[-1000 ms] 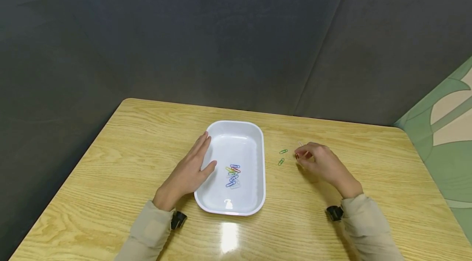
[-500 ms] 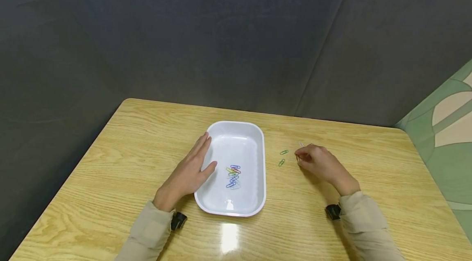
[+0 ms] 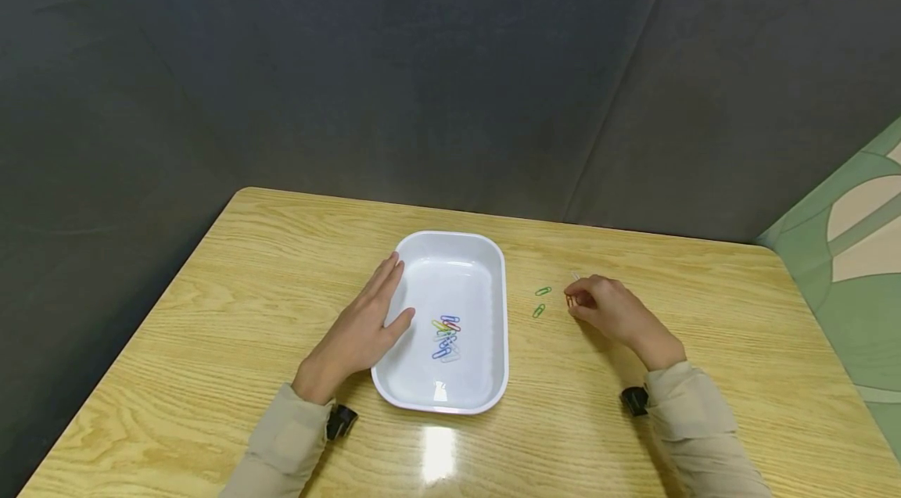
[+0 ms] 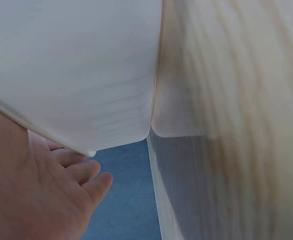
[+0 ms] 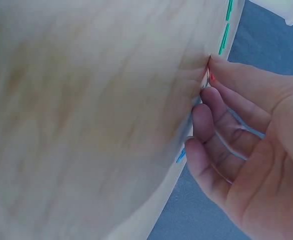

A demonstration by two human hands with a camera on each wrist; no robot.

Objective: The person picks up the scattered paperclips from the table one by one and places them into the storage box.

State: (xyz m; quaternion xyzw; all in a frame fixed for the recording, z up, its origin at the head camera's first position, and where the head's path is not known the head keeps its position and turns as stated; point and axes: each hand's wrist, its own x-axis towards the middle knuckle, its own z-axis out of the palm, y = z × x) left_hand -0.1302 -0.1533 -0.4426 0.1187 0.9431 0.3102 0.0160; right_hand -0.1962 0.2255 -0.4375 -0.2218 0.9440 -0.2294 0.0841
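My left hand point(image 3: 359, 330) rests with straight fingers along the left rim of a white tray point(image 3: 496, 373); the left wrist view shows that hand point(image 4: 61, 185) against the tray's side. A small heap of coloured paper clips point(image 3: 445, 338) lies inside. Right of the tray, my right hand point(image 3: 619, 316) is down at the tabletop, thumb and forefinger pinching a red paper clip point(image 3: 570, 300). A bit of red clip point(image 5: 212, 77) shows between those fingertips in the right wrist view. Two green paper clips point(image 3: 543, 291) lie between tray and right hand.
A pale clip point(image 3: 576, 276) pokes out just beyond the right fingertips. Under the right hand's fingers, the right wrist view has a blue clip point(image 5: 180, 155). The wooden table point(image 3: 281, 248) ends at a dark curtain point(image 3: 422, 91) behind.
My right hand has shifted very slightly at the red paper clip, more of which now shows between thumb and forefinger. The left hand and the tray have stayed put.
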